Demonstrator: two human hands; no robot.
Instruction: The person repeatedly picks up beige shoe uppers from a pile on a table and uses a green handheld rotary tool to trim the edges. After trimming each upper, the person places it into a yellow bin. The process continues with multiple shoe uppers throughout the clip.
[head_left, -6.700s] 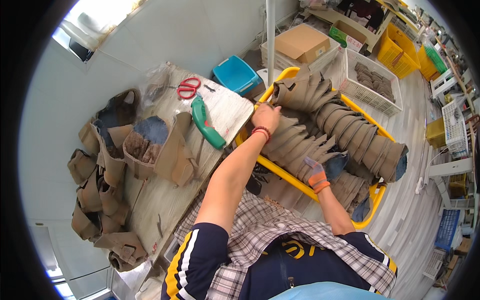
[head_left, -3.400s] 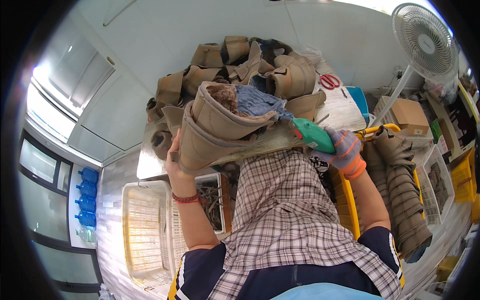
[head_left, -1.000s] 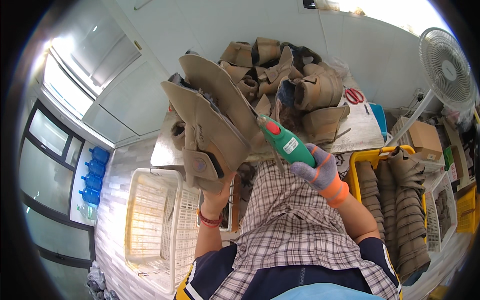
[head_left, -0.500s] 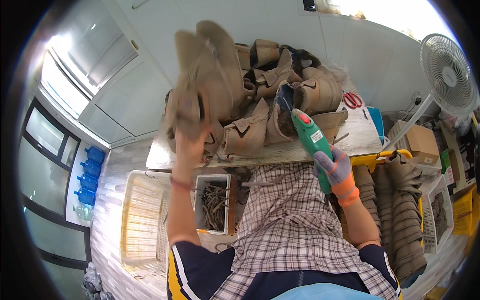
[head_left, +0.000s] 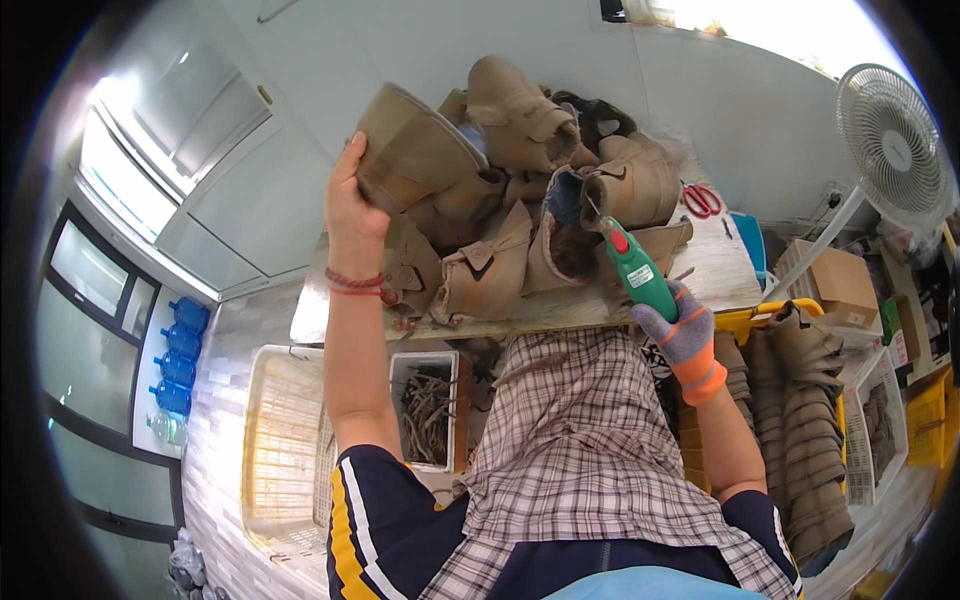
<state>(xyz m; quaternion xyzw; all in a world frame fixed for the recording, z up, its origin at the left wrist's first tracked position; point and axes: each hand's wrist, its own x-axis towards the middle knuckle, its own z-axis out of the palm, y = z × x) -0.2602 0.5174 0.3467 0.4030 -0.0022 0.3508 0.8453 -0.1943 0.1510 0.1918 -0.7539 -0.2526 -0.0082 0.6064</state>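
My left hand, bare with red cords round the wrist, is closed on a tan boot upper at the left of a heap. Another boot upper lies at the top of the heap, with a strap and a fuzzy lining. In my right hand, in a grey and orange glove, is a green handheld power tool with a red button. Its thin metal tip points up-left, close to a boot upper's opening that shows dark fuzz and blue lining.
The heap rests on a worn white table, with red-handled scissors at right. A white basket and a box of scrap strips stand below. Stacked tan pieces fill a yellow crate at right, near a white fan.
My left hand and the boot uppers, blurred and raised before, have come to rest against the heap, one upper now farther right. The power tool has shifted slightly right.
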